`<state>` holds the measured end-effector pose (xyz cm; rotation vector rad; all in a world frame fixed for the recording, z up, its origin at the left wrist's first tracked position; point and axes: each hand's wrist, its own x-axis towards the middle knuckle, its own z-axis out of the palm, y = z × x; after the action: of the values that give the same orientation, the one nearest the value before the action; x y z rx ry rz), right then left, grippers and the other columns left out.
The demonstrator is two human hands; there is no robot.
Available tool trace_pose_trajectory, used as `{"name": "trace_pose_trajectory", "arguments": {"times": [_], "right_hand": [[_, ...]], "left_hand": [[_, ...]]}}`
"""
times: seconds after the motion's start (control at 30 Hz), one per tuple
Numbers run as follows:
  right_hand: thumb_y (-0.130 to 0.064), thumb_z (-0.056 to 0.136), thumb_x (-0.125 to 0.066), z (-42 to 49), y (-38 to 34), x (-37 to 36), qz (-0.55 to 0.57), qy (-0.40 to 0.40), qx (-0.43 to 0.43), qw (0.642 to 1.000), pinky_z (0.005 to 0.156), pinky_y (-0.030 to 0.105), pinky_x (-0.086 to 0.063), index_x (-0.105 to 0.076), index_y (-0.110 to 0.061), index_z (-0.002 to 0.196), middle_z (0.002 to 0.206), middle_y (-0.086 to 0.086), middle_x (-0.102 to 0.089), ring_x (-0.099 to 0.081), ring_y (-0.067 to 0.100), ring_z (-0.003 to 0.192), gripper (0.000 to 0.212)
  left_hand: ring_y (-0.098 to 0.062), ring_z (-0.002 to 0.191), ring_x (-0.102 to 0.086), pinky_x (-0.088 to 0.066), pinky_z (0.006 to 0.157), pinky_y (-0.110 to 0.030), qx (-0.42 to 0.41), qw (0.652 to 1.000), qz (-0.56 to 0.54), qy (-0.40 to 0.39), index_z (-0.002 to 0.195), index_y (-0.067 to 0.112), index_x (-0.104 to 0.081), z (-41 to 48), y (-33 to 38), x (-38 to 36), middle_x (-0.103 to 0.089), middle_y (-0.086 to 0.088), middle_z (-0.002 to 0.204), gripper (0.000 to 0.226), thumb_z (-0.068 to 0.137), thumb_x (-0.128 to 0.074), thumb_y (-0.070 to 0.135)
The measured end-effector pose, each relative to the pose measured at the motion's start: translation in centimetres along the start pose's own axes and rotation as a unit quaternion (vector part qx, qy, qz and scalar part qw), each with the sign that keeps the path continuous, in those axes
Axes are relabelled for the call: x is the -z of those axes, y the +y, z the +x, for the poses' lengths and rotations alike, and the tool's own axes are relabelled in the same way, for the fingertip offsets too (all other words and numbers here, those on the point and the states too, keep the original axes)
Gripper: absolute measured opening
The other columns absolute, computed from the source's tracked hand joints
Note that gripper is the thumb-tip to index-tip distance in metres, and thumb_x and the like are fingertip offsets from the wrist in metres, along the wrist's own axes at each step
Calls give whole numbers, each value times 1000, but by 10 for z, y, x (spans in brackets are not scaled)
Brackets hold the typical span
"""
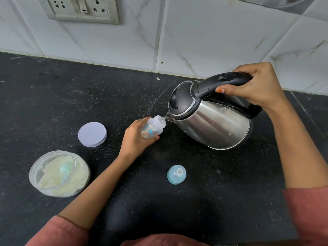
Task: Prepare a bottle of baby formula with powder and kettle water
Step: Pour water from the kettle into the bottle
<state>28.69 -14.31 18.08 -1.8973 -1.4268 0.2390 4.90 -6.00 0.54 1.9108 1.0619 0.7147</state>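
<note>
Right hand gripping kettle, tilting spout into bottle; left hand clasping bottle. Counter upper left lying open. One jar, one lid, one cap.

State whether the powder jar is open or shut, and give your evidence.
Open. The powder jar has no lid; its white lid lies apart on the counter.

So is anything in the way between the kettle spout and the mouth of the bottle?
Nothing visible. The kettle is tilted with its spout at the open neck of the bottle, held by the left hand. The bottle cap lies apart on the counter.
</note>
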Motion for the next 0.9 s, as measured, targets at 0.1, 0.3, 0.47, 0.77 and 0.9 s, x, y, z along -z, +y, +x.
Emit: {"name": "trace_pose_trajectory", "arguments": {"times": [0.1,0.3,0.47,0.77,0.9], "right_hand": [[-63,42,-73,0,-1,-1,-1,-5,2,1000,53,25,-34,-63,-23,60,49,-18,-57,-47,3,51,45],[-63,42,-73,0,-3,0,-10,-5,0,1000,53,25,-33,-63,-24,59,49,-17,-57,-46,3,52,44],[-63,42,-72,-1,-5,2,-16,-7,5,1000,50,18,-31,-61,-24,57,48,-17,-56,-45,2,48,43],[-62,42,-71,-2,-7,5,-27,-5,9,1000,46,11,-26,-59,-22,57,45,-17,-53,-42,1,45,43],[-60,43,-71,-3,-9,7,-20,-12,12,1000,46,9,-27,-59,-27,57,45,-20,-54,-44,-1,45,38]], "left_hand": [[-6,101,-46,-31,86,-12,4,1000,-2,0,126,12,-52,0,0,0,-57,-4,119,65,67,-80,14],[-6,101,-47,-32,87,-13,1,1000,-7,3,126,13,-53,1,-2,1,-58,-4,118,65,67,-80,14],[-6,101,-46,-34,87,-17,-2,1000,-5,2,125,15,-54,1,-3,-1,-58,-3,118,64,67,-80,15],[-5,102,-46,-34,89,-17,5,1000,-8,4,126,14,-53,1,-3,-3,-57,-3,121,66,67,-81,16],[-6,101,-47,-35,88,-18,5,1000,-16,2,125,15,-53,1,-3,-4,-57,-3,120,65,66,-81,15]]}}
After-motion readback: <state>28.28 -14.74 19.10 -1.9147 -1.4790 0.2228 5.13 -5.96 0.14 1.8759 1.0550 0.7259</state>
